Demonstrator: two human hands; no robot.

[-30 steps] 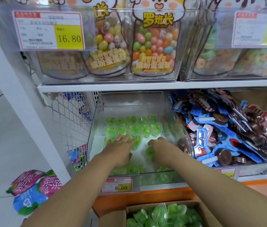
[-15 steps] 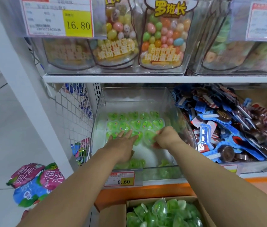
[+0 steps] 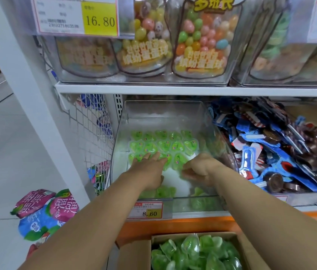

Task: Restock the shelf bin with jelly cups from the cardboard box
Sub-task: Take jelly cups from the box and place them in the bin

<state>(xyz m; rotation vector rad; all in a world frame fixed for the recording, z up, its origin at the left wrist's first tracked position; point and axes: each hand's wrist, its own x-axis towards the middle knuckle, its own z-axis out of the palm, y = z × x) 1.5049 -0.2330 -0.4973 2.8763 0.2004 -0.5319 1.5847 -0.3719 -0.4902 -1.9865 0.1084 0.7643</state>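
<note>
A clear shelf bin (image 3: 119,145) holds green jelly cups (image 3: 163,145) laid in three neat rows at its back, with a few loose ones (image 3: 164,191) by the front wall. My left hand (image 3: 149,169) lies flat, its straight fingers resting on the front row. My right hand (image 3: 199,168) is curled, its fingertips pinching the edge of a jelly cup at the right end of that row. Below the shelf, an open cardboard box (image 3: 134,254) is full of more green jelly cups (image 3: 192,252).
A shelf board (image 3: 173,90) with bins of coloured candy eggs (image 3: 202,39) hangs close above. A bin of blue-wrapped sweets (image 3: 270,156) stands to the right, a wire mesh divider (image 3: 93,133) to the left. Snack bags (image 3: 44,211) lie on the floor at the left.
My right hand carried a jelly cup from the middle of the bin up to the front row. My left hand slid slightly forward onto that row. The view tilted down.
</note>
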